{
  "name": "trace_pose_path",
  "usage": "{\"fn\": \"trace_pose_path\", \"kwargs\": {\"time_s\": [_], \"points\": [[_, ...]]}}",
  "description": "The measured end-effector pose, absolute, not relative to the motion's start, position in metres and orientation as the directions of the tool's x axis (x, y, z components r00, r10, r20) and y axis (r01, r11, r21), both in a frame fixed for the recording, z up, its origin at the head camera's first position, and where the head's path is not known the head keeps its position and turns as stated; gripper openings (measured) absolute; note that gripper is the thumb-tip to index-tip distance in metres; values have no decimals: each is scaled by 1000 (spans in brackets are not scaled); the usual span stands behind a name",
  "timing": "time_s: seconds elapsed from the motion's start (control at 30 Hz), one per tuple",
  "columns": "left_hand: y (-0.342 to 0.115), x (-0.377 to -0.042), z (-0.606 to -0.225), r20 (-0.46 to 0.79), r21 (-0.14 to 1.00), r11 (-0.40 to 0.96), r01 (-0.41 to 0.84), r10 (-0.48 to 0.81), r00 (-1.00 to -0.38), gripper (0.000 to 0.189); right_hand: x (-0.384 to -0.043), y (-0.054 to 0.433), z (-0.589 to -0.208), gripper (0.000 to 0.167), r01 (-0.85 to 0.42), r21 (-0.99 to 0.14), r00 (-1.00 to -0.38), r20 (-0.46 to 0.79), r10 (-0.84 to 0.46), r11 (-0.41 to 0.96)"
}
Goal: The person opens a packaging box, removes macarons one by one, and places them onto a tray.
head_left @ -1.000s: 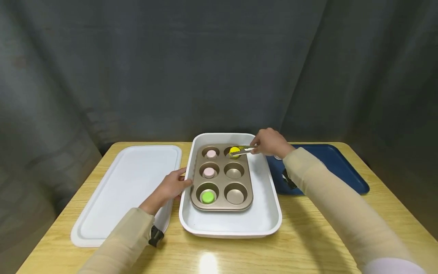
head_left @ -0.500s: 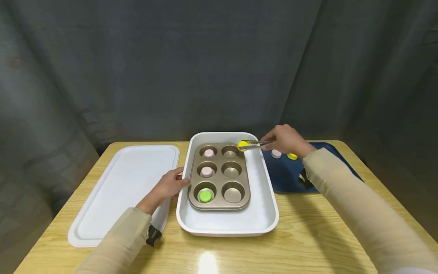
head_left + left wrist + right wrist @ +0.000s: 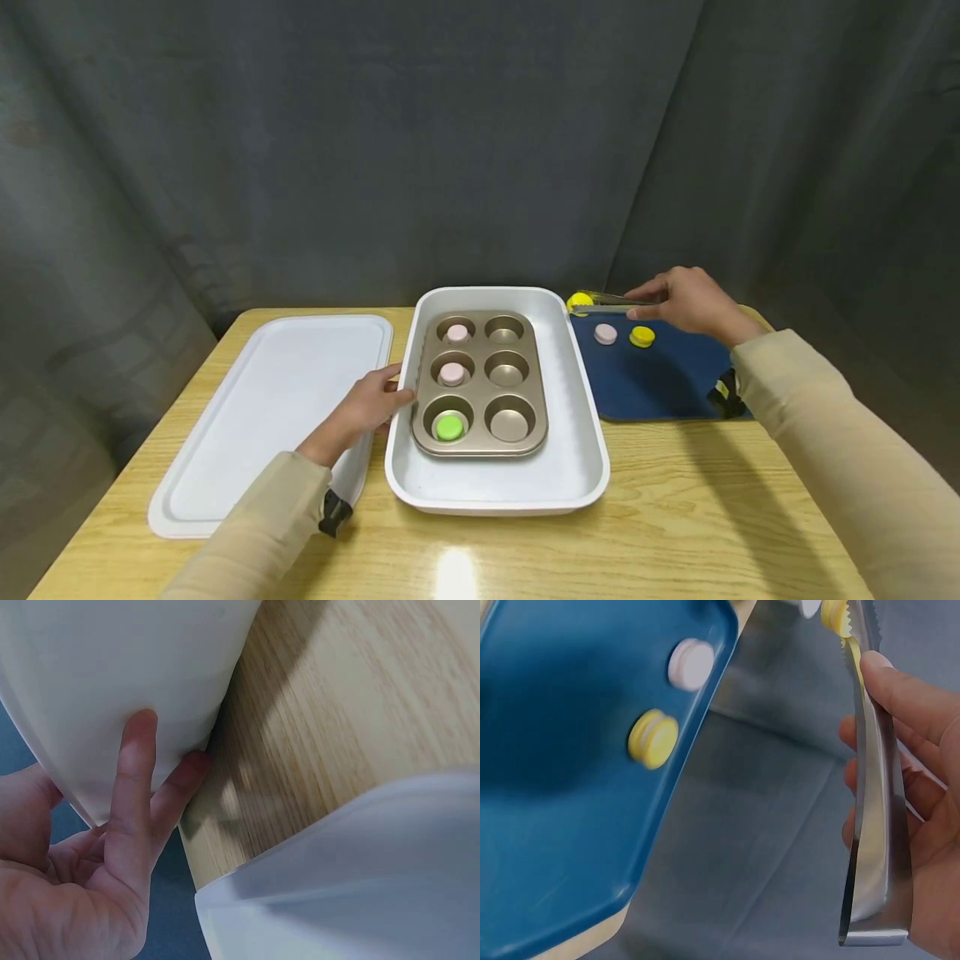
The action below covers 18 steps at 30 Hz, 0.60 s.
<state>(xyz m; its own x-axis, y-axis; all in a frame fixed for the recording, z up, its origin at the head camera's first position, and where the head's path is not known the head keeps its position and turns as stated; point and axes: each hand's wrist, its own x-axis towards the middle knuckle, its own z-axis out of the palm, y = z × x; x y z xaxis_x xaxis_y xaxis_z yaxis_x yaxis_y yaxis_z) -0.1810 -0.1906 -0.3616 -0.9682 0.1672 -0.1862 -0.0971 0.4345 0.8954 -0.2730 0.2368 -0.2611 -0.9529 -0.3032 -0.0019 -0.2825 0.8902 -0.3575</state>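
My right hand (image 3: 693, 302) grips metal tongs (image 3: 877, 817), their serrated tips pinching a yellow macaron (image 3: 580, 303) above the back left of the blue tray (image 3: 637, 392). On that tray lie a pink macaron (image 3: 605, 334) and another yellow macaron (image 3: 654, 739). The left hand (image 3: 370, 404) holds the left rim of a deep white tray (image 3: 502, 505), thumb over the edge and fingers against the outer wall. Inside stands a muffin tin (image 3: 480, 385). Its left column carries two pink macarons, one at the back (image 3: 457, 333), and a green macaron (image 3: 450, 427) in front; the right cups are bare.
A flat white tray (image 3: 262, 425) lies to the left on the wooden table (image 3: 660, 508), beside my left forearm. Dark curtains (image 3: 450, 150) hang just behind the table's back edge.
My right hand has lifted the yellow macaron with the tongs from the tin's back right cup and carried it right, over the blue tray. The left hand keeps its hold on the rim.
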Motion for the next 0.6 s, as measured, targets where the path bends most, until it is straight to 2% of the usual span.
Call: {"fn": "trace_pose_path", "kwargs": {"time_s": [0.3,0.6], "points": [[-193,-181,-359,-207,891,438,-118,160,-965,53,-265,276,-261,42,-196,-351,-976,-19,-216,916],[-195,-179,-357,-200,890,443,-109,163,-966,53,-263,316,-269,44,-185,-309,-980,-9,-197,933]]}}
